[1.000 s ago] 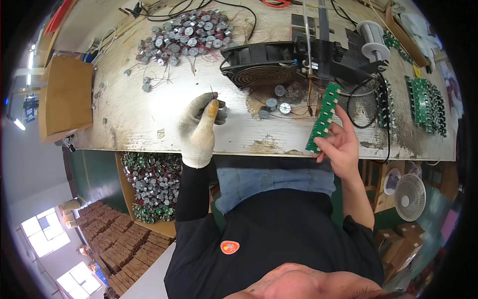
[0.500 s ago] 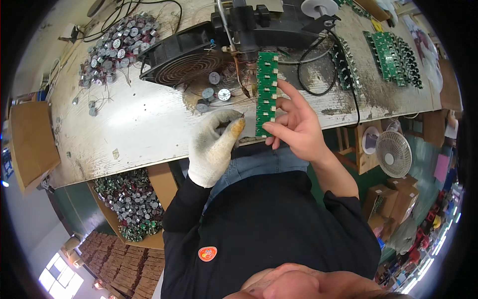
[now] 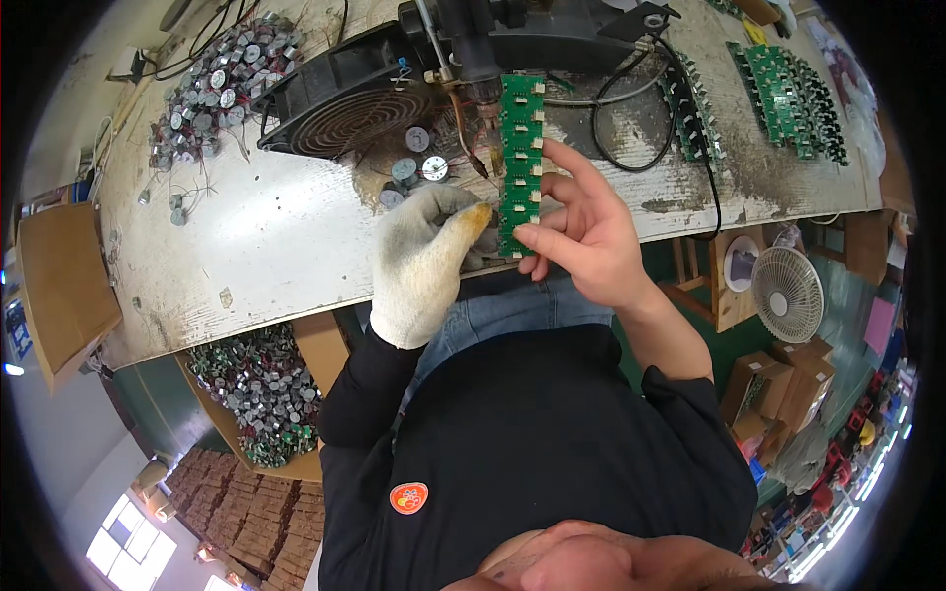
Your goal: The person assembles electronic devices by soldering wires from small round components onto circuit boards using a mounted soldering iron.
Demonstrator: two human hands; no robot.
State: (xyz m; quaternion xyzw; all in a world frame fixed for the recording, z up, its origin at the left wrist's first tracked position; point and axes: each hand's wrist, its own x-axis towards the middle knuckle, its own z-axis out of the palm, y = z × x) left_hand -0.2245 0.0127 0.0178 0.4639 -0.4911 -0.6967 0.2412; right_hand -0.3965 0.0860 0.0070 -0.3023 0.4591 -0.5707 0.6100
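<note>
A long green circuit board (image 3: 521, 148) with white connectors along one edge stands lengthwise in front of the soldering machine (image 3: 467, 44). My bare right hand (image 3: 589, 222) grips its near end, thumb on the face and fingers behind. Close to the board's left edge is my left hand (image 3: 424, 258) in a white glove with a yellow-stained thumb. Its thumb and fingers are pinched together; whatever lies between them is hidden. Beyond the glove, several small round motors (image 3: 435, 168) lie on the bench near the thin copper tube (image 3: 467, 135).
A black fan (image 3: 350, 108) lies left of the machine, beside a heap of motors (image 3: 212, 94). More circuit boards (image 3: 774, 103) are at the far right, past a black cable (image 3: 631, 177). Below the bench (image 3: 266, 246) sits a filled cardboard box (image 3: 317, 347); a white fan (image 3: 786, 295) stands right.
My gloved left hand has come closer to the board's left edge. The right hand keeps its grip on the board. The whole view has shifted slightly.
</note>
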